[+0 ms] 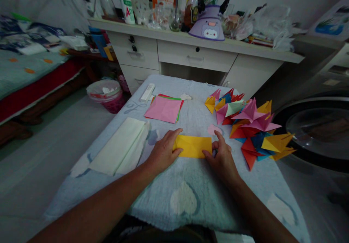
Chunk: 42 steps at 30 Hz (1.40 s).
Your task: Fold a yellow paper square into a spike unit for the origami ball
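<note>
A yellow sheet of origami paper (193, 146), folded into a rectangle, lies in front of me on the cloth-covered table. My left hand (166, 148) grips its left end, thumb at the lower edge and fingers at the upper corner. At the right end, my right hand (221, 155) has its thumb on the lower corner; the index finger is raised and the other fingers curl by the edge. Beyond my left hand lies a stack of square coloured paper (165, 108), pink on top. Several folded paper cranes (251, 123) in mixed colours are heaped beyond my right hand.
A folded pale cloth (120, 146) lies on the table's left side, with a small white box (147, 92) farther back. Behind the table stands a white cabinet (177, 54) with cluttered items on top. A pink bin (113, 104) is on the floor at left.
</note>
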Available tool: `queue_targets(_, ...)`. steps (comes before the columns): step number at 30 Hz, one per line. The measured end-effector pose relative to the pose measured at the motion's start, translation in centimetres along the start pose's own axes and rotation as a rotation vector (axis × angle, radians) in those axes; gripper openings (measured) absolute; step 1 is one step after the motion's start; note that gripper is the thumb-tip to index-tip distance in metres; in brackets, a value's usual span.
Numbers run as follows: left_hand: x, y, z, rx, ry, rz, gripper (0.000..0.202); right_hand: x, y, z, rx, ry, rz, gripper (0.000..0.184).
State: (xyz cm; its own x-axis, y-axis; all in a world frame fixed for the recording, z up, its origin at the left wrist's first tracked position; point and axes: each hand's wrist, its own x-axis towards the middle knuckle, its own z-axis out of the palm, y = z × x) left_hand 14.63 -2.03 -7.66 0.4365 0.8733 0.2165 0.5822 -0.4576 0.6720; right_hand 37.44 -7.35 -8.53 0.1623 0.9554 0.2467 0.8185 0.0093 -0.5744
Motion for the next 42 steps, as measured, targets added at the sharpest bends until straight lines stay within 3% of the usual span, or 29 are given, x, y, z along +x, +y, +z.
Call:
queue_targets(17, -0.4, -0.1, -0.1, 0.203, -0.041, 0.089, 0.028, -0.3, 0.2, 0.3, -0.130, 0.028, -0.036, 0.070)
queue_targets(22, -0.4, 0.2, -0.3, 0.350, -0.025, 0.218, 0.021, -0.3, 0.3, 0.2, -0.202, 0.044, -0.055, 0.064)
queue_targets(27, -0.3, -0.1, 0.3, 0.311, -0.169, 0.471, 0.025, -0.3, 0.4, 0.0, -0.311, 0.088, -0.149, 0.047)
queue_targets(31, -0.4, -0.1, 0.5, 0.349, -0.234, 0.533, 0.023, -0.6, -0.4, -0.4, -0.196, -0.018, -0.356, 0.025)
queue_targets(35, -0.5, -0.2, 0.6, 0.377, -0.232, 0.555, 0.021, -1.0, -1.7, -0.7, -0.050, -0.188, -0.537, 0.025)
queue_targets(42, -1.1, 0.0, 0.2, 0.495, -0.227, 0.598, 0.022, -1.3, -2.2, -1.0, -0.155, -0.200, -0.531, 0.018)
